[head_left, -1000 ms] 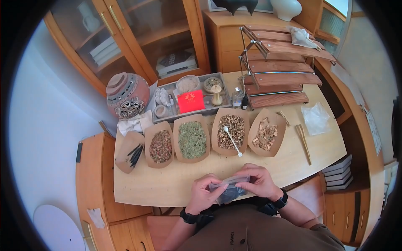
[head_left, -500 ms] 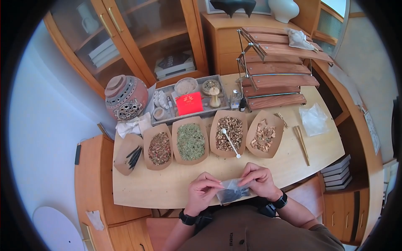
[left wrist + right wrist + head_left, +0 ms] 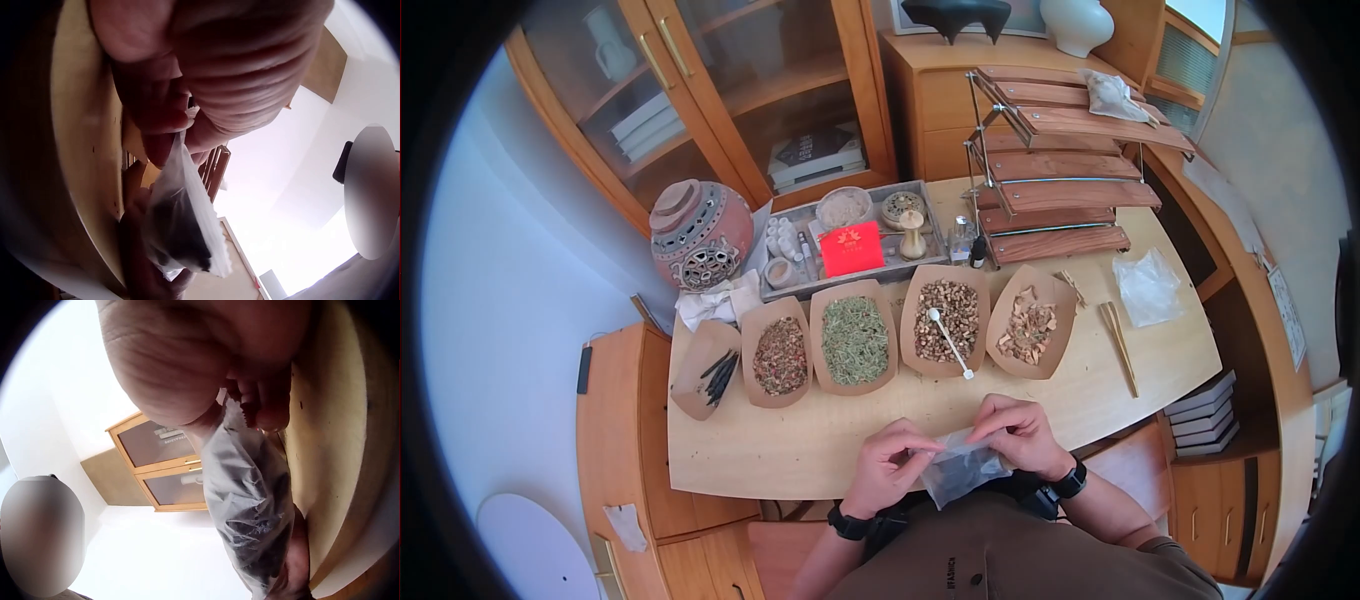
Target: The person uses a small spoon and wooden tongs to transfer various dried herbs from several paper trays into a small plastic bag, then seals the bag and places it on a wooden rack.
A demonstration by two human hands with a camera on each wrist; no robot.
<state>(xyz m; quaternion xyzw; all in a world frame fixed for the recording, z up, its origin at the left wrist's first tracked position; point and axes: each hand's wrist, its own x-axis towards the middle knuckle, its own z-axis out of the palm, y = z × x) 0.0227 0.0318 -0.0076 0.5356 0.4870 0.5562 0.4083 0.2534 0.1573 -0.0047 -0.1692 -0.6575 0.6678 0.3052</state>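
A translucent pouch [image 3: 960,478] with dark contents hangs between both hands at the table's near edge. My left hand [image 3: 888,468] pinches its upper left side between thumb and fingers. At the upper right edge, my right hand [image 3: 1022,440] pinches it the same way. In the right wrist view the pouch [image 3: 247,494] looks creased, with a serrated edge and dark matter toward its lower part. Beyond the hands stand several brown paper trays, among them one of green dried herb [image 3: 857,340] and one of brown chunks [image 3: 960,300] with a white spoon [image 3: 950,343] on it.
Other trays hold black sticks [image 3: 720,375], reddish-brown bits [image 3: 781,352] and pale chips [image 3: 1027,335]. Behind them are a grey tray [image 3: 805,290] with a red packet [image 3: 852,249], a pink jar [image 3: 700,235] and a slatted wooden rack [image 3: 1060,195]. Tongs [image 3: 1120,350] and a plastic bag [image 3: 1148,288] lie right.
The pouch, bunched between the hands a second ago, is now spread out and hangs lower, toward the body. Both hands keep their pinch, with the left fingers turned more inward.
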